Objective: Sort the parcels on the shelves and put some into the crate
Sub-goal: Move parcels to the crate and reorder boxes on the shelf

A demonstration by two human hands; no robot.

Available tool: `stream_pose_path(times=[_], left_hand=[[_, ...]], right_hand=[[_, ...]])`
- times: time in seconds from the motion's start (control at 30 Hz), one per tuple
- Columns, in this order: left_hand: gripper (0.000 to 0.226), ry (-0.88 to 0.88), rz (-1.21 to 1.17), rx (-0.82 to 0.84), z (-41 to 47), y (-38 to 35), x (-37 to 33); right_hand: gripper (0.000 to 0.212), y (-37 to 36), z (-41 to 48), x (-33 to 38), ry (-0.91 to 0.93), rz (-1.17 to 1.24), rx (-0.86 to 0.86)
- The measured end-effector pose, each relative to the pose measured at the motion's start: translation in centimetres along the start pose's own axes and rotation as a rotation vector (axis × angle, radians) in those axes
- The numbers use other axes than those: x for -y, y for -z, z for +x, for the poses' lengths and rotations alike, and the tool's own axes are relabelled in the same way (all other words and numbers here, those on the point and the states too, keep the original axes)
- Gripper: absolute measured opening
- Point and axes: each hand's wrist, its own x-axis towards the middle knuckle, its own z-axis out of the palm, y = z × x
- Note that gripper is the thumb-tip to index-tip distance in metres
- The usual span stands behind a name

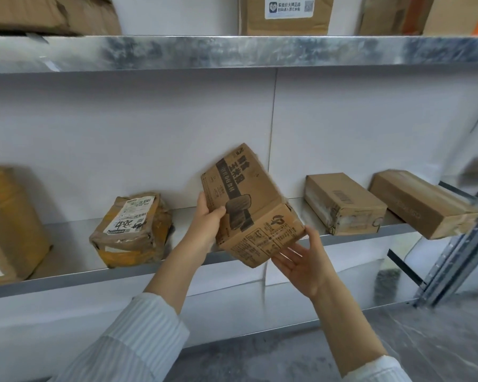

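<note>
Both hands [260, 238] hold the printed box [249, 205] tilted above the shelf [75, 241]: stiff cardboard, seemingly light, best gripped at opposite edges.

Left hand [207, 219] grips the printed box [249, 208] on its left face, thumb on front. Right hand [304, 260] cups its lower right corner, fingers straight. Box tilted, above the shelf [75, 274] edge. Taped parcel [133, 227] left of the grip, two plain boxes [342, 202] [422, 202] right of it.
</note>
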Motion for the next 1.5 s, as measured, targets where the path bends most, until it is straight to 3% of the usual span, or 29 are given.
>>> stream_pose_path(times=[0.2, 0.33, 0.43, 0.53, 0.6, 0.7, 0.87, 0.93, 1.03, 1.17, 1.27, 1.37, 1.5], left_hand=[[0.054, 0.084, -0.112, 0.044, -0.8, 0.9, 0.4], [0.042, 0.129, -0.053, 0.04, -1.6, 1.0, 0.6], [0.027, 0.207, -0.145, 0.008, -2.2, 0.5, 0.9], [0.064, 0.275, -0.12, 0.043, -2.2, 0.0, 0.7], [0.088, 0.311, -0.047, 0.091, -1.9, -0.4, 0.6], [0.091, 0.356, 0.028, 0.115, -1.6, -0.8, 0.5], [0.09, 0.385, -0.058, 0.003, -1.0, 0.3, 0.3], [0.088, 0.365, -0.008, -0.066, -0.9, 1.2, -0.2], [0.059, 0.288, 0.084, -0.103, -0.7, 2.0, -0.6], [0.058, 0.191, 0.106, -0.096, -0.6, 2.1, -1.1], [0.052, 0.136, 0.139, -0.114, -0.4, 1.8, -1.6], [0.05, 0.031, 0.255, -0.107, -0.8, 0.7, -2.8], [0.056, -0.062, 0.379, -0.06, -1.4, -0.5, -3.1]], right_hand=[[0.052, 0.4, -1.1, -0.3, 0.174, -0.176, -0.007], [0.044, -0.1, -2.2, -0.8, 0.267, -0.238, -0.057], [0.034, -0.2, -2.7, -0.8, 0.291, -0.292, -0.105], [0.052, -0.1, -2.7, -0.6, 0.286, -0.295, -0.149], [0.054, -0.3, -2.6, -0.7, 0.268, -0.328, -0.16], [0.044, -0.7, -2.1, -0.8, 0.275, -0.426, -0.176], [0.032, -2.3, -1.9, -0.4, 0.267, -0.493, -0.116], [0.034, -2.6, -1.8, -0.5, 0.253, -0.497, -0.083], [0.044, -2.8, -1.6, -0.7, 0.234, -0.513, -0.091], [0.069, -1.8, -1.2, -1.2, 0.226, -0.363, -0.148], [0.063, -0.5, -0.1, -2.1, 0.105, -0.23, -0.218], [0.055, 0.3, 1.1, -3.5, -0.032, -0.216, -0.142], [0.042, -0.6, 1.8, -4.1, -0.068, -0.235, -0.078]])
